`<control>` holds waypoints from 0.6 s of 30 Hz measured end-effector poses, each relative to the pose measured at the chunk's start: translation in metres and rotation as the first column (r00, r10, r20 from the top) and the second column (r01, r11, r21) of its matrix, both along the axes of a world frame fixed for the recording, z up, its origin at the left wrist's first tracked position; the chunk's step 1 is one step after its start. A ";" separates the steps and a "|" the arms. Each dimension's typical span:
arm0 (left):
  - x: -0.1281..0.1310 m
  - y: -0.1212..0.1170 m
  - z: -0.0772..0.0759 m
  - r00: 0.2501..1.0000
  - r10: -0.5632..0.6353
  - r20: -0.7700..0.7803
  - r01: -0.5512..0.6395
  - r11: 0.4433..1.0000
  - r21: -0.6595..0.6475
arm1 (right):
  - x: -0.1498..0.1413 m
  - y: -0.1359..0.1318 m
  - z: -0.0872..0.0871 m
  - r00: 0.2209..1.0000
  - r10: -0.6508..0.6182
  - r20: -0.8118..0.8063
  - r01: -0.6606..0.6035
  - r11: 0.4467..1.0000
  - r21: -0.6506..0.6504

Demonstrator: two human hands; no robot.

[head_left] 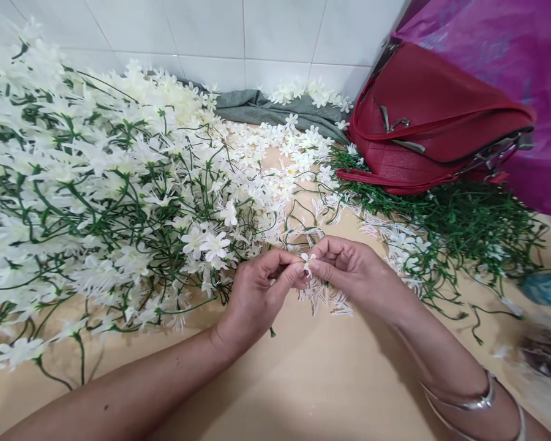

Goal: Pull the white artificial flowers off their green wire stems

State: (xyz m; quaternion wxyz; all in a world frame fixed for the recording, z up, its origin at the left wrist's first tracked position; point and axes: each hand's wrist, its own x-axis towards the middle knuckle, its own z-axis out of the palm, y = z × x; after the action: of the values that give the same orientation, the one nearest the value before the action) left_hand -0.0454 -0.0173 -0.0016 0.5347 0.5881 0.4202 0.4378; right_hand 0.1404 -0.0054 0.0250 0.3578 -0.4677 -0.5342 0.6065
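Between my fingertips, just over the table, is a small white artificial flower [308, 262]. My left hand [267, 288] pinches it from the left with thumb and finger closed. From the other side, the thumb and forefinger of my right hand [349, 269] also close on the flower. A short green stem end [272, 332] shows under my left hand. Below and behind the fingers lie loose white stamens [324, 297]. Left of my hands rises a big heap of white flowers on green stems [133, 184]. Loose white petals [298, 144] are scattered beyond.
Green stems [468, 226] are piled to the right under a red handbag [431, 116]. A purple bag [496, 49] stands behind it. Grey cloth [252, 107] lies along the tiled wall [206, 27]. A blue-patterned item [548, 288] and clear plastic [542, 367] sit at the right edge.
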 end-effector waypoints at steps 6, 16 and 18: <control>0.001 0.000 0.004 0.999 0.010 0.032 -0.010 1.000 -0.012 | 0.006 0.001 -0.001 0.990 -0.083 -0.111 0.087 0.996 0.035; 0.001 0.001 0.005 0.976 0.087 0.198 -0.075 0.995 -0.067 | 0.012 0.005 -0.010 0.956 -0.293 0.028 0.277 0.927 0.253; 0.001 0.001 0.005 0.958 0.117 0.264 -0.092 0.990 -0.105 | 0.014 0.006 -0.013 0.933 -0.336 0.126 0.277 0.897 0.345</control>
State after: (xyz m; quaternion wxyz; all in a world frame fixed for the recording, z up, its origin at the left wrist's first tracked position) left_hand -0.0443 -0.0162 0.0039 0.5892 0.4751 0.3937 0.5216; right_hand 0.1540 0.0003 0.0119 0.4700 -0.5352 -0.5757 0.4016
